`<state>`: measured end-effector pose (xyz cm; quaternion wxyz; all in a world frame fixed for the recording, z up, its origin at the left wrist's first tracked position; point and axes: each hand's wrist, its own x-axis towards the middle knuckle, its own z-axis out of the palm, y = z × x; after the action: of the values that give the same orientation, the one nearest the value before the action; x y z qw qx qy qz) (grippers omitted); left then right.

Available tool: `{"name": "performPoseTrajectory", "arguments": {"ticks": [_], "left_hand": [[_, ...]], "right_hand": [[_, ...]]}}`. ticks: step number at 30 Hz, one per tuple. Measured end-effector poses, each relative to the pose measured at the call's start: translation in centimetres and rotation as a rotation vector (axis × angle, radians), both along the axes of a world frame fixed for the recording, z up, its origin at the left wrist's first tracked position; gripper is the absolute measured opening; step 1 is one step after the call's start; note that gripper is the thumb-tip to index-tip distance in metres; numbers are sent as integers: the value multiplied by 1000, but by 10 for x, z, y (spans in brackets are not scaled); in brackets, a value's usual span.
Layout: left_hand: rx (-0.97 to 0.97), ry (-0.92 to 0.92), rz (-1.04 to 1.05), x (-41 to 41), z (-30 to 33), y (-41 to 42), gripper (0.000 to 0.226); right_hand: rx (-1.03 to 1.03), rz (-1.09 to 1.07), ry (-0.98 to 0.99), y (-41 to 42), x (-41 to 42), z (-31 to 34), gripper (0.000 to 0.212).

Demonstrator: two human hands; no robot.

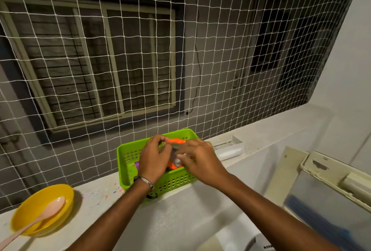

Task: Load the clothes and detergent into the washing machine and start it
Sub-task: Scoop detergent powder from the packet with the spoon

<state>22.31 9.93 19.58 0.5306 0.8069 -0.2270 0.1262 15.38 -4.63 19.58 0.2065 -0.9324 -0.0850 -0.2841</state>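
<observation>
Detergent, we think, is the orange packet (176,140) over the green basket (128,160) on the ledge (261,130), though our hands mostly hide it. At far left sits a yellow bowl (36,200) with a pink spoon (34,222). Our left hand (153,158) and right hand (197,157) pinch the blurred packet. Farthest right, the washing machine lid (329,172) is cut off.

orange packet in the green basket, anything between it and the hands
Nothing visible. Both the left hand and the right hand are already on the orange packet, over the green basket.
</observation>
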Motion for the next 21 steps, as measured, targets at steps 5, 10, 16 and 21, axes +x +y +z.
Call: {"name": "performPoseTrajectory", "arguments": {"ticks": [5, 10, 16, 21], "left_hand": [[-82, -27, -44, -10, 2, -3, 28], [-134, -195, -68, -31, 15, -20, 14], [-108, -192, -228, -60, 27, -75, 4], [-97, 230, -339, -67, 11, -132, 19]], "right_hand": [[261, -121, -144, -38, -14, 3, 17], [388, -323, -87, -89, -22, 5, 10], [405, -496, 70, -139, -22, -1, 17], [355, -544, 194, -163, -19, -13, 25]]}}
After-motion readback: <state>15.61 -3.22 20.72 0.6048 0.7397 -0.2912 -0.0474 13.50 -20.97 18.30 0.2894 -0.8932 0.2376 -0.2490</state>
